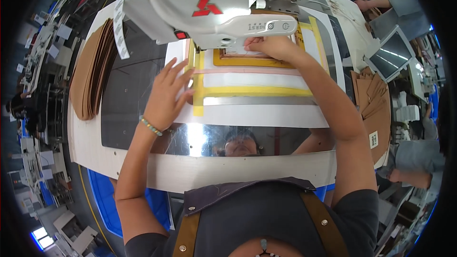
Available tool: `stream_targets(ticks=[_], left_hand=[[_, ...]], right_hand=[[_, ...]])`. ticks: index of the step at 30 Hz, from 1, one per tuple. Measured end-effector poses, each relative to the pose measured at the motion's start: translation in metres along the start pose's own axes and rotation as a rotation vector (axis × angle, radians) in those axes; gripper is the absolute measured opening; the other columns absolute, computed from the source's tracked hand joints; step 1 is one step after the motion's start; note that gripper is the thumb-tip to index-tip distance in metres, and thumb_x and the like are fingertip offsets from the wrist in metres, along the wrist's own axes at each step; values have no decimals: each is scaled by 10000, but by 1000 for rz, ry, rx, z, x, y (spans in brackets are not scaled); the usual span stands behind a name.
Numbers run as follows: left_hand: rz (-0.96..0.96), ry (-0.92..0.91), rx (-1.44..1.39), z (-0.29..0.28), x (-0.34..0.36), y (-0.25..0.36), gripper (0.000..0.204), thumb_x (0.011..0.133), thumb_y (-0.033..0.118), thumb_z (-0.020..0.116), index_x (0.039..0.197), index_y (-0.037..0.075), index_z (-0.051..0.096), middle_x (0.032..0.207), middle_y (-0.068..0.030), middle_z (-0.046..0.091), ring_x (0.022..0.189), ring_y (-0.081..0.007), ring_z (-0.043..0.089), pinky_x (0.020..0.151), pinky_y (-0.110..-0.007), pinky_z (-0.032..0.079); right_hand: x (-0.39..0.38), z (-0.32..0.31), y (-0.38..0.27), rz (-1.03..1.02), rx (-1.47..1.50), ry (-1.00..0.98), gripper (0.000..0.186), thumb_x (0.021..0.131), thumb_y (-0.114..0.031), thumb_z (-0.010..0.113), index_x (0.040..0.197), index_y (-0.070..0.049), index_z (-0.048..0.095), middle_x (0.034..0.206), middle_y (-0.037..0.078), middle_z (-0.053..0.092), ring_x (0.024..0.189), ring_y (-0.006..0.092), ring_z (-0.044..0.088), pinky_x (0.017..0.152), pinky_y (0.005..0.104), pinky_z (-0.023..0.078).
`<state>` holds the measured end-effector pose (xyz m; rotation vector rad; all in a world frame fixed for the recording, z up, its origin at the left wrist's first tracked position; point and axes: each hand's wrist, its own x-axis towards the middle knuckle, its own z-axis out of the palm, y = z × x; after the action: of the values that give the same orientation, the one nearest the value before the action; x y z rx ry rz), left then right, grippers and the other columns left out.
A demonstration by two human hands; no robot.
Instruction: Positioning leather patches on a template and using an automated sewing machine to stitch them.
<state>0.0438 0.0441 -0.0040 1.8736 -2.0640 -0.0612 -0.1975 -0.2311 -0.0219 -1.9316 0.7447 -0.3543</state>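
Observation:
My left hand (167, 93) is open, its fingers spread at the left edge of a white sheet (266, 113) edged with yellow tape (257, 90). A beaded bracelet (151, 126) circles that wrist. Beneath the head of a large white sewing machine (190, 4), my right hand (274, 47) is closed in a pinch over a framed opening. Whatever its fingertips may hold is hidden or too small to name. A yellow-brown rectangular frame (257, 62) lies below the hand. In front of the frame runs a pale pink strip (252, 71).
Stacked brown pieces (90, 71) lie at the table's left, and more brown pieces (369, 93) at the right. A shiny metal plate (214, 140) borders the near side. A screen (391, 53) stands at right, near co-workers' arms. Blue bins (102, 200) sit below the table.

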Motion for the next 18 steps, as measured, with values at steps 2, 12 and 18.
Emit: stream_targets(ticks=[2,12,18], left_hand=[[54,-82,33,18,22,7,549,990,238,698,1502,76,585,1688,-163,404,1580,-436,299,1285,-526,261],[95,-197,133,45,53,6,801,1038,597,524,1539,-28,500,1672,-333,309,1586,-488,225,1301,-563,175],[118,-215,181,44,58,6,843,1040,644,493,1557,-21,481,1671,-333,311,1586,-489,226,1300,-563,171]], right_hand=[[-4,9,-9,43,-1,55,148,866,-130,858,979,-68,784,874,6,746,750,93,665,664,275,553],[15,40,-19,-95,-35,94,133,836,-147,864,905,-84,770,811,7,725,712,110,658,661,284,553],[12,30,-27,-26,207,55,117,849,-159,839,917,-92,773,809,-1,717,724,120,652,666,295,547]])
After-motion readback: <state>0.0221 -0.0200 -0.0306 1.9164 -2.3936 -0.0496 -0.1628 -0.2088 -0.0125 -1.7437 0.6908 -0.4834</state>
